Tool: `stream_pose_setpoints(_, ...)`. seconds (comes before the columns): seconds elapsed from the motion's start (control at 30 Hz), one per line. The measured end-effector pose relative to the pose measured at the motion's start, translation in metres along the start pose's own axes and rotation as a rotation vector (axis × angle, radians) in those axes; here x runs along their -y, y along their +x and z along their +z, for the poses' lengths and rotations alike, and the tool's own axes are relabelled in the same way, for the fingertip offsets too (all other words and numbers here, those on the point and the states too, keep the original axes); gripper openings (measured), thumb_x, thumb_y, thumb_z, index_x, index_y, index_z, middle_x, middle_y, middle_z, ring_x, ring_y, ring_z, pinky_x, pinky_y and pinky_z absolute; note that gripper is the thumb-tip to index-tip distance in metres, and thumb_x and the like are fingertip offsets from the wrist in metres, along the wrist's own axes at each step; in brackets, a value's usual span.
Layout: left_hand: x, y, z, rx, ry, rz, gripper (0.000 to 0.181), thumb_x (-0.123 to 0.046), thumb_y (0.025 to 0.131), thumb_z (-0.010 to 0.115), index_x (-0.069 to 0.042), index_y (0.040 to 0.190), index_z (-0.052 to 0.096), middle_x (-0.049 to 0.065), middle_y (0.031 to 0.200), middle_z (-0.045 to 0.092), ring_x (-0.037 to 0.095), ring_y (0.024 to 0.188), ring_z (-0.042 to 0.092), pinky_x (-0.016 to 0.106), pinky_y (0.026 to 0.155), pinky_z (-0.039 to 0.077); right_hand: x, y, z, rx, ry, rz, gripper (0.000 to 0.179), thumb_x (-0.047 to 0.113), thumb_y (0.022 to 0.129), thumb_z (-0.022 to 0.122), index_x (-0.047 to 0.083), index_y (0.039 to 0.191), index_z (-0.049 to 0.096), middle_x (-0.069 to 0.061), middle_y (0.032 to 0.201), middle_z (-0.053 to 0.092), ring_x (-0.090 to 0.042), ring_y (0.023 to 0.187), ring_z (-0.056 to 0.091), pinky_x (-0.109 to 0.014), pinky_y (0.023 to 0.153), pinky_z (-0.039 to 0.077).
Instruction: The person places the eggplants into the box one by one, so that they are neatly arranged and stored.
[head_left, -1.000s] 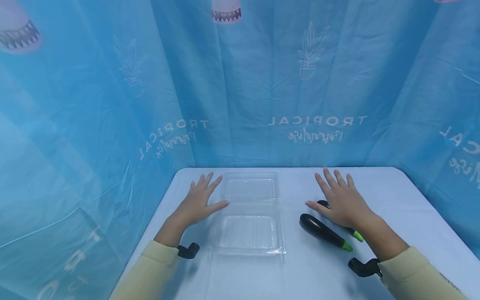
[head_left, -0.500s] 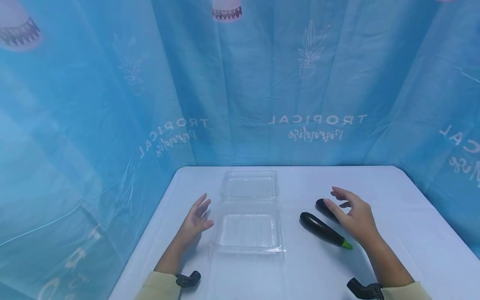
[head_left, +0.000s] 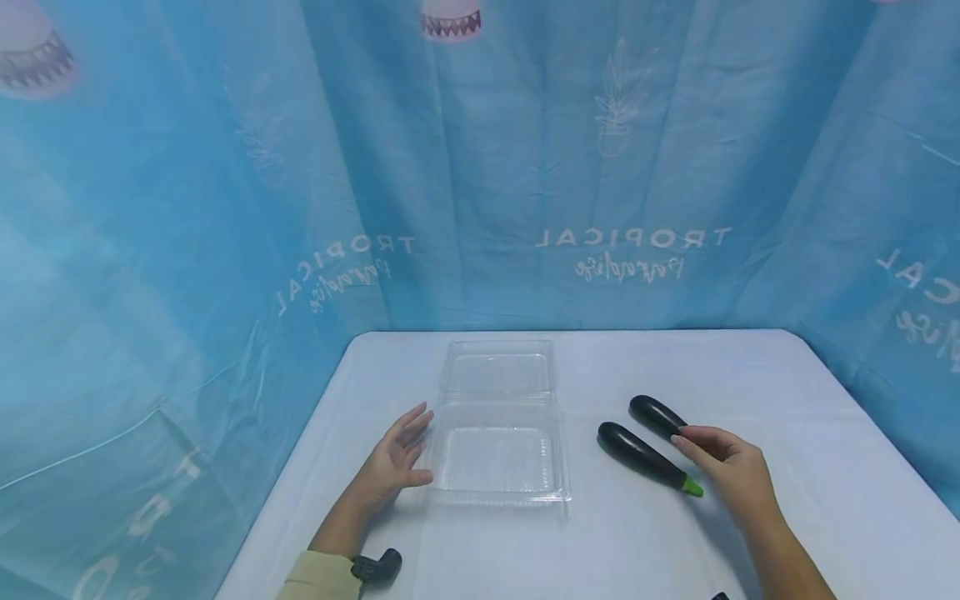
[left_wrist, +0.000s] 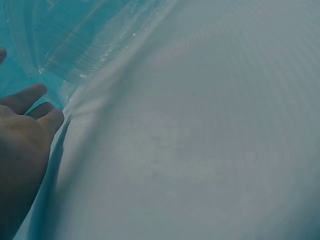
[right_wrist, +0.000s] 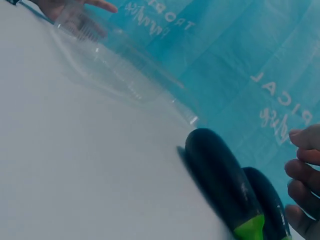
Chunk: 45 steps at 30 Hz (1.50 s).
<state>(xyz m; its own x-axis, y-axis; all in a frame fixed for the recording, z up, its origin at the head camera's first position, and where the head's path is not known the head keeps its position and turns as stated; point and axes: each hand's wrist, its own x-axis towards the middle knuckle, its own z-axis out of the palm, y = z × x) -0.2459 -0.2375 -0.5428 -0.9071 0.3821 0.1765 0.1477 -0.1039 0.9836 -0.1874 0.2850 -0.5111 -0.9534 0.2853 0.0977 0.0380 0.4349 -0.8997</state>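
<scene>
Working to the right of an unfolded clear plastic clamshell (head_left: 493, 467), the right hand (head_left: 738, 475) is at the stem end of the farther eggplant (head_left: 651, 414), thumb and fingers bent; from my remote post I cannot tell whether they pinch it or merely hover around it. The nearer eggplant (head_left: 637, 454) lies on the white tabletop (head_left: 585, 550) between that hand and the clamshell, apart from both. Just beside the clamshell's left wall, the left hand (head_left: 386, 471) holds nothing, its thumb and fingers apart.

In my judgement, gripping only that narrow end could let the glossy, fatter body swing or slip, and a low sweep toward the clamshell could set the nearer eggplant rolling. The light plastic may skid if the left hand bumps it.

Fingers hide the farther eggplant's stem from me in the head view; the right wrist view crops that hand. The left wrist view cuts off the clamshell, and whether the left fingertips touch it I cannot say.
</scene>
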Motion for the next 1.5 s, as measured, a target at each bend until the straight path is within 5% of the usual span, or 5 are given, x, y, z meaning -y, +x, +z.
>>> stream_pose_setpoints(0.23,0.008,0.0,-0.001,0.022,0.076,-0.034,0.112,0.012,0.069,0.091,-0.008,0.163,0.033,0.013,0.172,0.021,0.03,0.159,0.014,0.025,0.12,0.027,-0.008,-0.014,0.0,-0.009,-0.12,0.009,0.057,0.052,0.089,0.082,0.007,0.124,0.075,-0.01,0.116,0.075,-0.011,0.093,0.07,-0.012,0.072,0.053)
stream_pose_setpoints(0.47,0.007,-0.003,-0.002,0.057,0.02,-0.03,0.112,0.015,0.07,0.089,-0.007,0.163,0.031,0.015,0.173,0.018,0.03,0.159,0.011,0.026,0.121,0.025,-0.014,-0.022,-0.006,0.048,-0.147,0.054,0.062,0.051,0.087,0.085,0.006,0.128,0.073,-0.017,0.127,0.07,-0.019,0.097,0.071,-0.018,0.073,0.054)
stream_pose_setpoints(1.07,0.005,-0.003,-0.002,0.079,0.047,-0.011,0.112,0.012,0.071,0.09,-0.006,0.164,0.03,0.01,0.174,0.016,0.031,0.159,0.009,0.029,0.122,0.022,-0.028,-0.027,-0.007,0.147,-0.189,-0.022,0.063,0.038,0.082,0.092,0.001,0.128,0.072,-0.016,0.123,0.073,-0.017,0.089,0.071,-0.021,0.071,0.057)
stream_pose_setpoints(1.37,0.005,-0.003,-0.002,0.094,0.027,0.001,0.114,0.012,0.071,0.09,-0.002,0.165,0.026,0.012,0.174,0.014,0.031,0.159,0.006,0.03,0.123,0.02,-0.033,-0.027,-0.007,0.12,-0.195,-0.07,0.053,0.025,0.081,0.094,0.001,0.123,0.074,-0.016,0.116,0.075,-0.014,0.086,0.069,-0.019,0.069,0.058)
stream_pose_setpoints(1.5,0.004,-0.003,-0.002,0.096,0.03,0.005,0.114,0.011,0.071,0.091,-0.002,0.164,0.026,0.013,0.174,0.014,0.031,0.159,0.006,0.03,0.123,0.021,-0.034,-0.025,-0.004,0.1,-0.232,-0.083,0.054,0.03,0.081,0.093,0.001,0.123,0.075,-0.015,0.118,0.075,-0.024,0.096,0.072,-0.021,0.074,0.059)
